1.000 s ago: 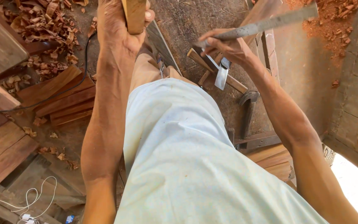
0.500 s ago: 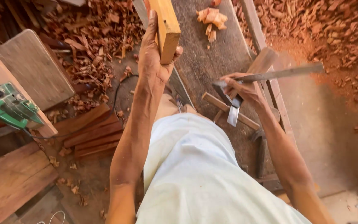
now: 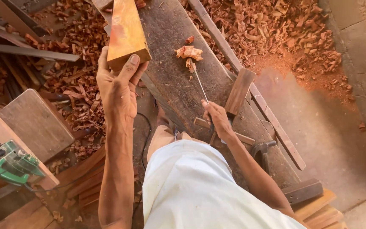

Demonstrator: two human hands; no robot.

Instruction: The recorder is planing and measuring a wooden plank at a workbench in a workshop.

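white cloth covers the person's lap at the near edge. beyond it the right hand (image 3: 217, 121) has its grip closed around the handle of a thin metal tool (image 3: 200, 83), whose blade lies on the dark wooden desk (image 3: 170, 34) toward a curl of shavings (image 3: 188, 52). farther left, the left hand (image 3: 117, 87) clasps an orange wood block (image 3: 126, 32) held above the shavings-strewn floor.

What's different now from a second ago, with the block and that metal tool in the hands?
The right hand has lowered its thin metal tool: it was raised and pointing right, and now it points away along the dark workbench toward a clump of shavings. The left hand still grips the end of the orange wood block, held upright as before. Neither hand let go of anything.
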